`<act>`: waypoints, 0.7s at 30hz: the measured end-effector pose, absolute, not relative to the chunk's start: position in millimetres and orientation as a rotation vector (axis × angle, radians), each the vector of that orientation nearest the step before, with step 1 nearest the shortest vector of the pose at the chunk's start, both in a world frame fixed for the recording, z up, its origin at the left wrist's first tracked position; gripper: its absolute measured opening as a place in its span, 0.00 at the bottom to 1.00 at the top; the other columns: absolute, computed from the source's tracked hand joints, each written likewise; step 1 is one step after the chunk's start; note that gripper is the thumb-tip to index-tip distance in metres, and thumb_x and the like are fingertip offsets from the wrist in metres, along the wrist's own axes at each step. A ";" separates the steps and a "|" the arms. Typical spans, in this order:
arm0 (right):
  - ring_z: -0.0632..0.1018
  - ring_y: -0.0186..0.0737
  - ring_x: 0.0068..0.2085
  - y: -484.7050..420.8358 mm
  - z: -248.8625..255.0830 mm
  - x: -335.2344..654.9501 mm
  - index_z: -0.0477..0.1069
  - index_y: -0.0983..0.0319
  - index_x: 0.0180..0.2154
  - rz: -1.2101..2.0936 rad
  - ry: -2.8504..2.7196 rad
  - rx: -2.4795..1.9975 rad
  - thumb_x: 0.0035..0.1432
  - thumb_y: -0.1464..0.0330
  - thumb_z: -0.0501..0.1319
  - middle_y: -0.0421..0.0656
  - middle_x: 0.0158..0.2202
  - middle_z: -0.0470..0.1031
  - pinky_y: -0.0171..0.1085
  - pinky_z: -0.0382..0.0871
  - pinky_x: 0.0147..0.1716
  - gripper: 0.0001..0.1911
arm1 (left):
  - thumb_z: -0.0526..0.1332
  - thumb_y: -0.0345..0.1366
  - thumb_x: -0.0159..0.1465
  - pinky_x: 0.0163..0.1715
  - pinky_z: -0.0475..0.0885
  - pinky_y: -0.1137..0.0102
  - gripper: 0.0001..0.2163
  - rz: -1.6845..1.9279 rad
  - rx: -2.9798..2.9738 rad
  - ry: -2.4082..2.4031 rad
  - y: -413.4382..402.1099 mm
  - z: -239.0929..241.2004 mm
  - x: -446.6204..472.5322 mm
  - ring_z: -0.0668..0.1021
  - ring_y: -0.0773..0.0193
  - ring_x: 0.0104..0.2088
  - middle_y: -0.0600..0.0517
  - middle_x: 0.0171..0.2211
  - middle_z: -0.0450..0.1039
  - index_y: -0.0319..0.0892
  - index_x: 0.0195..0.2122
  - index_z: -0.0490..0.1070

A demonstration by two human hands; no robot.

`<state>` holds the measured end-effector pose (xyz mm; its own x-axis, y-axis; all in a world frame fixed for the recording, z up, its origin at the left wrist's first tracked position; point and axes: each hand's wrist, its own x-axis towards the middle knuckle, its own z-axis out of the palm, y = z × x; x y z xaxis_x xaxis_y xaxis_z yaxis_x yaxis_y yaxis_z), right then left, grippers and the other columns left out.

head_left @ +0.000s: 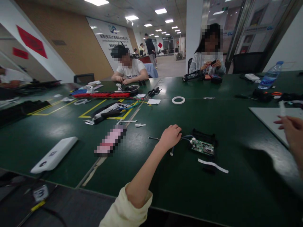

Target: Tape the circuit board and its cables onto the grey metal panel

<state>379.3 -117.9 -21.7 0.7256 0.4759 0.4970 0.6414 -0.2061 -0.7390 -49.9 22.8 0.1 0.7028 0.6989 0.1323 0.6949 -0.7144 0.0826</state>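
Observation:
My left hand [170, 136] rests on the green table [236, 189] with its fingers curled shut over thin blue and white wires [186, 137]. The wires lead to a small green circuit board [202, 147] lying on a black frame [205, 136] just right of the hand. My right hand [292, 132] hovers at the right edge, blurred, its fingers stretched out to the left above a white sheet [267, 116]. A small white stick [281, 106] shows just above those fingers; whether they touch it is unclear. A white strip [213, 165] lies in front of the board.
A white flat device [54, 155] lies at the near left. Cables, red strips [104, 94] and a white tape ring [178, 100] are farther back. A water bottle [270, 76] stands far right. Two seated people [129, 67] [208, 60] work at the far side.

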 end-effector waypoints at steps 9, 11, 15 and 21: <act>0.69 0.32 0.26 -65.9 30.2 167.4 0.65 0.61 0.56 1.100 -1.378 -1.252 0.57 0.56 0.58 0.39 0.25 0.71 0.32 0.64 0.27 0.28 | 0.51 0.35 0.66 0.45 0.68 0.64 0.10 0.260 2.880 1.213 20.2 -3.5 -48.1 0.71 0.58 0.44 0.46 0.45 0.68 0.41 0.44 0.69; 0.69 0.31 0.26 -61.9 39.8 132.5 0.55 0.57 0.62 1.274 -1.354 -1.115 0.58 0.60 0.59 0.36 0.25 0.70 0.31 0.64 0.26 0.32 | 0.52 0.35 0.66 0.46 0.68 0.64 0.10 0.295 2.876 1.196 20.8 -4.4 -48.4 0.71 0.59 0.44 0.46 0.44 0.68 0.41 0.43 0.70; 0.68 0.29 0.23 -51.5 37.3 85.6 0.43 0.56 0.66 1.415 -1.332 -1.003 0.59 0.64 0.58 0.34 0.24 0.71 0.30 0.63 0.24 0.38 | 0.56 0.37 0.63 0.47 0.67 0.64 0.08 0.259 2.905 1.048 22.6 -2.8 -49.7 0.71 0.58 0.44 0.47 0.42 0.70 0.41 0.39 0.71; 0.71 0.32 0.20 -34.4 -0.5 68.9 0.41 0.62 0.65 1.405 -1.417 -1.214 0.59 0.63 0.59 0.36 0.19 0.71 0.29 0.64 0.18 0.39 | 0.55 0.32 0.62 0.42 0.70 0.63 0.08 0.137 2.883 1.193 23.7 1.3 -46.5 0.72 0.56 0.42 0.43 0.41 0.71 0.37 0.39 0.71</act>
<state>68.9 -34.4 -0.5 -0.2350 0.9677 -0.0915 0.0998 -0.0696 -0.9926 -46.5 23.7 1.3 0.7043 0.7060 0.0739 0.7045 -0.7080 0.0500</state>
